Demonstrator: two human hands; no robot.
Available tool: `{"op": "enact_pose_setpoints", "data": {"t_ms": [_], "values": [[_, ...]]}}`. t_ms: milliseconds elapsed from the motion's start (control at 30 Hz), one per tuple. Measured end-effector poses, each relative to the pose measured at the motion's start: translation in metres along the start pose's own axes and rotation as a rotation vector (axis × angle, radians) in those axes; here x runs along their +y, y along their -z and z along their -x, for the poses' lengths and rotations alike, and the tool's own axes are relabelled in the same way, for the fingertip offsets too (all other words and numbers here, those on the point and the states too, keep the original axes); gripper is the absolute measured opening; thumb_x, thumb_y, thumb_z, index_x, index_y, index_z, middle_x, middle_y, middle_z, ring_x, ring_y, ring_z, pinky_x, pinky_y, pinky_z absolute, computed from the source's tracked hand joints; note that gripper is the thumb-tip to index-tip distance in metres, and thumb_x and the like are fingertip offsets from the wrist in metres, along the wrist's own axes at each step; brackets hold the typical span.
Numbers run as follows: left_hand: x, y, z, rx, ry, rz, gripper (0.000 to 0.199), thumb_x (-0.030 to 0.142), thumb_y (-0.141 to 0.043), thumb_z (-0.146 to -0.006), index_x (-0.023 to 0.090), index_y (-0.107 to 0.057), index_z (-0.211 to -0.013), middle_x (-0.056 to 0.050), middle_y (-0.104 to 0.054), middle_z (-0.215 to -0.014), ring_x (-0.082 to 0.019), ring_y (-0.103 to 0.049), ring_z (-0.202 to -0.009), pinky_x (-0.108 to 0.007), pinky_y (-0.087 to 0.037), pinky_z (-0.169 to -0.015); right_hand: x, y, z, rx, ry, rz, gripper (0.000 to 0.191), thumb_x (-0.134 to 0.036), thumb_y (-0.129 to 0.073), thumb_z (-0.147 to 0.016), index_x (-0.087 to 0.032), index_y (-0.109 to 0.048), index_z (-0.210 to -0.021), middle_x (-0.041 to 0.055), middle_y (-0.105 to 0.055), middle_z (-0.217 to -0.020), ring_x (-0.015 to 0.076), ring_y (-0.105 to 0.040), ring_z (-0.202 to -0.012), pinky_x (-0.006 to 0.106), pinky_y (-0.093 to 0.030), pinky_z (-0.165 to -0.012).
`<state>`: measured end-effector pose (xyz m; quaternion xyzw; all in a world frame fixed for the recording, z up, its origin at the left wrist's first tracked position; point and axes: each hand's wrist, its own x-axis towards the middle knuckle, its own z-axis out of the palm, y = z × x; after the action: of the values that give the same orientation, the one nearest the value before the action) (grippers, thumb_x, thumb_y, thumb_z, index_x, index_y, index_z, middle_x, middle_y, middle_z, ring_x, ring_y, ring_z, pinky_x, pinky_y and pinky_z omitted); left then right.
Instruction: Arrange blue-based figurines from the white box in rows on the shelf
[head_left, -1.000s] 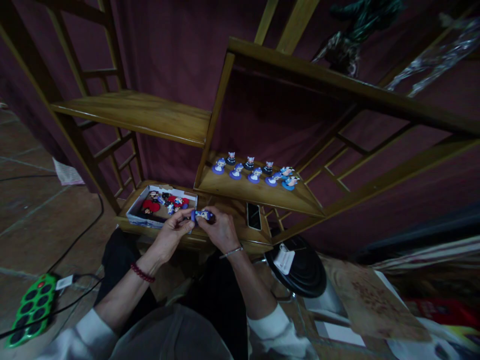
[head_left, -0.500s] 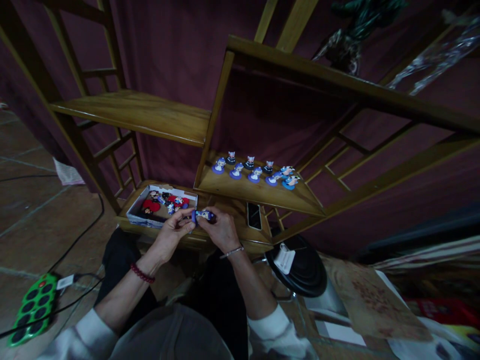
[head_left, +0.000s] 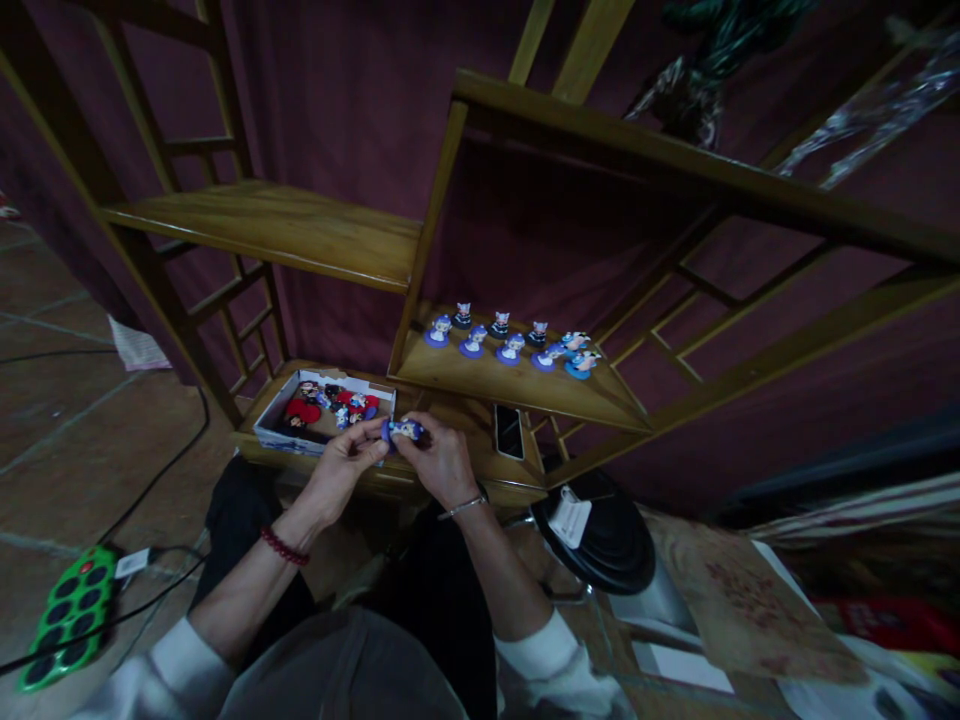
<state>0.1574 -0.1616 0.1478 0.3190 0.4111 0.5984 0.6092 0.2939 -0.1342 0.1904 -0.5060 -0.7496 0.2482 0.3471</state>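
Observation:
Between my two hands lies a small purple and white figurine point(head_left: 406, 429), tipped on its side with its round purple base to the left. My left hand point(head_left: 351, 452) pinches the base. The fingers of my right hand point(head_left: 442, 460) close on the head end. Just left of them sits an open cardboard box point(head_left: 264, 436) with several loose figurines point(head_left: 352, 405) and red pieces in it. On the raised shelf point(head_left: 480, 375), several purple figurines point(head_left: 473, 342) stand in front of dark-based ones point(head_left: 499, 325), with blue-based ones point(head_left: 581, 365) at the right end.
A phone point(head_left: 509, 432) lies on the lower wooden surface right of my hands. Another shelf board point(head_left: 270, 225) is at upper left. A black round stool point(head_left: 607, 540) with a white object on it stands at right. A green power strip point(head_left: 67, 620) with cables lies on the floor.
The figurine has shifted very slightly left between my fingers. Both hands keep their hold, and the box and shelf figurines look the same.

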Motion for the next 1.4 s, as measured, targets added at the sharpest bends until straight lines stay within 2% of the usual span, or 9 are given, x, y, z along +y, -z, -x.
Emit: {"op": "enact_pose_setpoints", "data": {"t_ms": [200,433,700,1100,1400], "values": [[-0.002,-0.001,0.001,-0.01,0.003,0.085,0.036,0.026,-0.072,-0.061,0.016,-0.066,-0.095,-0.006,-0.066,-0.094,-0.017,-0.059,-0.089,-0.034,-0.045,-0.084,-0.003,0.003,-0.001,-0.01,0.037,-0.014,0.016,-0.025,-0.057,-0.073,-0.02,-0.063,-0.087,0.0003,-0.067,-0.081,0.0124,-0.062,-0.069,0.02,-0.047,-0.066],[0.001,-0.003,0.003,-0.024,0.035,0.124,0.024,0.025,-0.072,-0.062,0.014,-0.068,-0.083,-0.005,-0.066,-0.087,-0.014,-0.059,-0.081,-0.029,-0.048,-0.079,-0.004,0.008,-0.002,-0.047,0.13,-0.039,0.016,-0.021,-0.056,-0.074,-0.021,-0.062,-0.089,0.0007,-0.067,-0.087,0.0131,-0.061,-0.076,0.022,-0.046,-0.073],[-0.001,-0.002,0.004,-0.075,0.061,0.153,0.021,0.032,-0.068,-0.068,0.012,-0.069,-0.075,-0.004,-0.067,-0.082,-0.012,-0.059,-0.078,-0.028,-0.049,-0.08,-0.005,0.014,-0.005,-0.109,0.217,-0.052,0.017,-0.018,-0.055,-0.074,-0.02,-0.063,-0.09,0.0021,-0.066,-0.088,0.0133,-0.059,-0.08,0.023,-0.044,-0.075],[-0.003,-0.002,0.007,-0.106,0.171,0.266,0.02,0.028,-0.067,-0.07,0.011,-0.068,-0.079,-0.005,-0.068,-0.082,-0.011,-0.062,-0.075,-0.023,-0.051,-0.076,-0.009,0.021,-0.006,-0.211,0.287,0.025,0.02,-0.015,-0.056,-0.076,-0.019,-0.061,-0.095,0.004,-0.064,-0.091,0.0134,-0.059,-0.083,0.024,-0.044,-0.077],[-0.005,-0.001,0.01,-0.087,0.21,0.315,0.014,0.024,-0.065,-0.072,0.011,-0.067,-0.073,-0.005,-0.069,-0.077,-0.011,-0.063,-0.069,-0.024,-0.052,-0.074,-0.008,0.023,-0.007,-0.282,0.369,0.037,0.018,-0.017,-0.054,-0.079,-0.02,-0.061,-0.095,0.003,-0.063,-0.09,0.0127,-0.058,-0.081,0.023,-0.044,-0.074]]}}
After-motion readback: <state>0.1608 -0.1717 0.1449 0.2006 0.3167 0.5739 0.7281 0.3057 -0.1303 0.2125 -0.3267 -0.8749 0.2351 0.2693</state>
